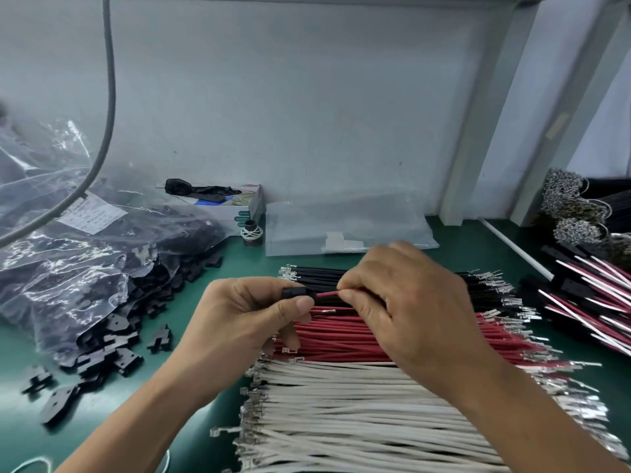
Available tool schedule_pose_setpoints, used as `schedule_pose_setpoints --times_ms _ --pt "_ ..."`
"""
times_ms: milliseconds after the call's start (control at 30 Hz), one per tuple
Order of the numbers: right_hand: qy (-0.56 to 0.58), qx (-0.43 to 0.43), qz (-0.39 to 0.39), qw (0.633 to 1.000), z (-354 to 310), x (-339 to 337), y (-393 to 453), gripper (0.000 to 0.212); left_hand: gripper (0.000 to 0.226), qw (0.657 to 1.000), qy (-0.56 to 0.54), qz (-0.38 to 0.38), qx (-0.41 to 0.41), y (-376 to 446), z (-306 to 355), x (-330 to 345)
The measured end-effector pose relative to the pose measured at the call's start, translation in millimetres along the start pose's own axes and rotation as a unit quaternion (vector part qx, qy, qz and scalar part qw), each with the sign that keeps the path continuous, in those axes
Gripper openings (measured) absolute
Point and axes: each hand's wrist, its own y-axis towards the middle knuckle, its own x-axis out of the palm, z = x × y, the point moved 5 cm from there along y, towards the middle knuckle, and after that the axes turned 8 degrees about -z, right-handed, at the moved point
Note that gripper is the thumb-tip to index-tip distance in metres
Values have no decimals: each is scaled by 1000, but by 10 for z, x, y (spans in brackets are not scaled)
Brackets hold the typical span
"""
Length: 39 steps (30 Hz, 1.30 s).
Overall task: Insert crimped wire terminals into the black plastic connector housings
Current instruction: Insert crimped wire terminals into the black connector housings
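Above the middle of the green counter (211, 264), the left hand (249, 319) is gripping a black connector housing (296, 292) while the right hand (403, 302) is pinching a red wire (327, 294) and feeding its terminal into it. Finished assemblies (587, 288) are lying at three o'clock. Much is remaining: rows of black wires (317, 273), red wires (341, 339) and white wires (341, 404) are lying beneath the hands toward six o'clock, and loose housings (112, 346) are spilling from a plastic bag (68, 254) at nine o'clock.
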Motion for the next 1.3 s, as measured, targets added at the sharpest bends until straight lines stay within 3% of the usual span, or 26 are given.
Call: schedule_pose_setpoints --times_ms 67,200,300,500,600,700,800,1300 --pt "4 -14 -19 1000 -66 -30 -30 3 19 1000 3 3 0 -2 -9 -23" --pt "20 -6 -184 983 -211 357 -204 18 22 1000 -4 17 -2 -8 -40 -45" --pt "59 38 -207 976 -178 495 -247 21 27 999 -3 33 -7 5 -65 -84" --pt "114 48 -190 974 -153 420 -244 2 30 999 0 40 -23 27 -117 -169" --pt "170 55 -126 976 -91 265 -205 8 26 999 -2 29 -38 44 -147 -197" --pt "121 61 -34 990 -36 85 -194 14 27 999 -17 17 -41 42 -137 -210" --pt "76 63 8 995 -53 31 -206 13 27 999 -33 14 -26 45 -102 -215" --pt "21 14 77 997 -99 67 -207 13 22 998 -39 -33 -21 1 -71 -124"
